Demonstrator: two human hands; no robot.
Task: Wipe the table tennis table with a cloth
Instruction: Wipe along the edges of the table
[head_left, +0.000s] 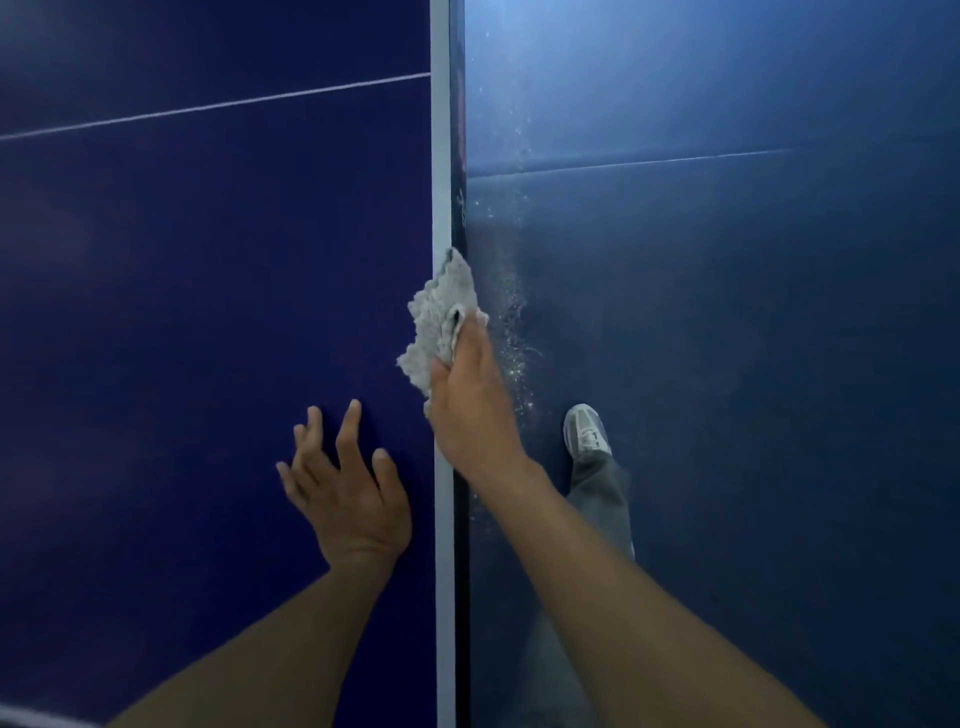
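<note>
— Dark blue bench (182, 312) fills the left half of the frame, and its white edge stripe (441, 156) runs top to bottom through the middle. Blue floor (727, 312) lies to the right. Where is the person in the job?

— At the edge. The right hand (467, 410) grips a crumpled grey cloth (441, 317) at the centre of the frame, fingers curled round it. The cloth lies across the stripe, partly on the bench top.

— And the other hand?

— The left hand (348, 493), lower centre, rests flat on the bench with fingers spread wide and holds nothing. It looks like a brace.

— How much looks finished?

— Hard to say. The bench top in view shows no obvious dirt or wet streaks, but the light is dim. Pale specks (511, 332) dot the floor just right of the edge, near the person's shoe (584, 428). Those may be dust pushed off, which would suggest the nearby surface is done.

— What is left?

— Probably the stripe above the cloth, toward the top of the frame, and perhaps the stretch beyond the thin white line (208, 108) at upper left. The far parts of the bench are out of view.
</note>
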